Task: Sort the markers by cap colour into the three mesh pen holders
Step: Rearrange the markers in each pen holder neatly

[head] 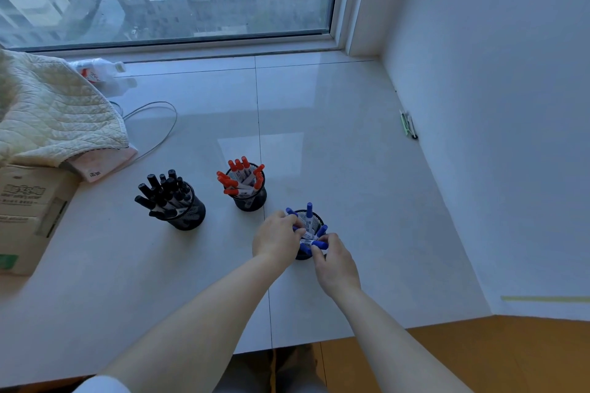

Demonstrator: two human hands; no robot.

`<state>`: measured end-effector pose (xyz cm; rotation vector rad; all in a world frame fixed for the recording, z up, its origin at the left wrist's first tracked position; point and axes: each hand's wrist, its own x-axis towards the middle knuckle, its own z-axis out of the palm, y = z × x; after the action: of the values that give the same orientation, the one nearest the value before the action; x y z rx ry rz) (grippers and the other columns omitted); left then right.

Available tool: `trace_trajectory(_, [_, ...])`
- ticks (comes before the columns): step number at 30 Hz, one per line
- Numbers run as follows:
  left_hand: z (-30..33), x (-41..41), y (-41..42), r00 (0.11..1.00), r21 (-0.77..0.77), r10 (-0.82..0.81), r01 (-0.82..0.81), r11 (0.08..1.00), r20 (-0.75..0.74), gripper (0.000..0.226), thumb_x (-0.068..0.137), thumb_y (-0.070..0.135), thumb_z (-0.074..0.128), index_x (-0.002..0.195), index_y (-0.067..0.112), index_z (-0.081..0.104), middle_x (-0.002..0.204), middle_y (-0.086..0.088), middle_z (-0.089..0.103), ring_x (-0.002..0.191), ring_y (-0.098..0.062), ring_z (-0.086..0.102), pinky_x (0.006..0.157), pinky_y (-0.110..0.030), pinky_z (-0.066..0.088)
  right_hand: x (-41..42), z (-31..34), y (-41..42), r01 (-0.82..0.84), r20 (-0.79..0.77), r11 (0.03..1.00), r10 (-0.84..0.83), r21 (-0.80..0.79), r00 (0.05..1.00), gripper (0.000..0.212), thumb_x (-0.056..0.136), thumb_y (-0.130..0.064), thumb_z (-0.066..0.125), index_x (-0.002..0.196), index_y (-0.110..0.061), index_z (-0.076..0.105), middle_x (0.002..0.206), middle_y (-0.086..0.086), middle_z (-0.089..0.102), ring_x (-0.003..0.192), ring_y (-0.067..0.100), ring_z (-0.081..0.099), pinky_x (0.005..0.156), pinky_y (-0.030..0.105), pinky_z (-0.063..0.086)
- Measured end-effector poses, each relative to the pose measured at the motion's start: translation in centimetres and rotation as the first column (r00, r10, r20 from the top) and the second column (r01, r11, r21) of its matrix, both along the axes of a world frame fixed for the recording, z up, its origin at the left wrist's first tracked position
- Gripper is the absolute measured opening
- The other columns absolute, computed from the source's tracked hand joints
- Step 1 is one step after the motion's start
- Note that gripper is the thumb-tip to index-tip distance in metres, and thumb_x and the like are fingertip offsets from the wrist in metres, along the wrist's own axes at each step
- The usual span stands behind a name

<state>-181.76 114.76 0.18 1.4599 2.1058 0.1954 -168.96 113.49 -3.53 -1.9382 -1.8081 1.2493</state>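
A blue marker (319,244) is pinched by the right hand (335,260), lying sideways over the blue holder (303,254). Other markers are held by the left hand (276,238).

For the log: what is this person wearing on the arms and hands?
Both forearms are bare from elbow to wrist. The left hand and right hand have no gloves, and no rings, watch or bracelets are visible. A bit of white sleeve shows at the bottom edge by the left arm.
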Motion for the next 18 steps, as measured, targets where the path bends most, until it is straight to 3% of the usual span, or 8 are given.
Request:
trace_trajectory(6, [0.0, -0.6, -0.2, 0.998, 0.051, -0.01, 0.007, 0.999, 0.055, 0.032, 0.095, 0.039, 0.042, 0.118, 0.024, 0.059, 0.108, -0.001, 0.056, 0.095, -0.02, 0.056, 0.072, -0.03, 0.044, 0.0, -0.1, -0.1, 0.015, -0.02, 1.0, -0.015, 0.011, 1.0, 0.019, 0.096, -0.025, 0.042, 0.112, -0.016, 0.047, 0.111, 0.002, 0.056, 0.086, 0.017, 0.05, 0.069, 0.028, 0.038])
trace_trajectory(11, [-0.2, -0.7, -0.9, 0.98, 0.183, 0.118, -0.147, 0.972, 0.161, 0.019, 0.093, 0.026, 0.05, 0.096, 0.018, 0.067, 0.088, 0.003, 0.052, 0.077, -0.017, 0.053, 0.064, -0.027, 0.044, -0.1, -0.1, -0.2, 0.025, -0.018, 1.0, -0.024, 0.019, 1.0, 0.02, 0.096, -0.027, 0.041, 0.112, -0.016, 0.047, 0.111, 0.002, 0.056, 0.085, 0.016, 0.05, 0.068, 0.028, 0.037])
trace_trajectory(14, [-0.4, -0.9, -0.9, 0.977, 0.173, 0.171, -0.192, 0.966, 0.127, 0.016, 0.091, 0.027, 0.055, 0.09, 0.022, 0.07, 0.084, 0.004, 0.055, 0.075, -0.016, 0.053, 0.06, -0.025, 0.042, -0.1, -0.1, -0.3, 0.013, -0.008, 1.0, -0.013, 0.016, 1.0, 0.023, 0.096, -0.028, 0.042, 0.114, -0.015, 0.047, 0.115, 0.002, 0.055, 0.089, 0.016, 0.05, 0.071, 0.027, 0.038])
trace_trajectory(18, [-0.2, -1.1, -0.3, 0.993, 0.105, 0.113, -0.116, 0.988, 0.027, 0.016, 0.09, 0.034, 0.055, 0.096, 0.03, 0.07, 0.091, 0.007, 0.061, 0.084, -0.014, 0.056, 0.062, -0.025, 0.043, -0.2, 0.1, -0.4, -0.01, 0.013, 1.0, 0.01, 0.006, 1.0, 0.025, 0.096, -0.03, 0.042, 0.116, -0.015, 0.046, 0.118, 0.002, 0.054, 0.094, 0.019, 0.054, 0.072, 0.027, 0.039])
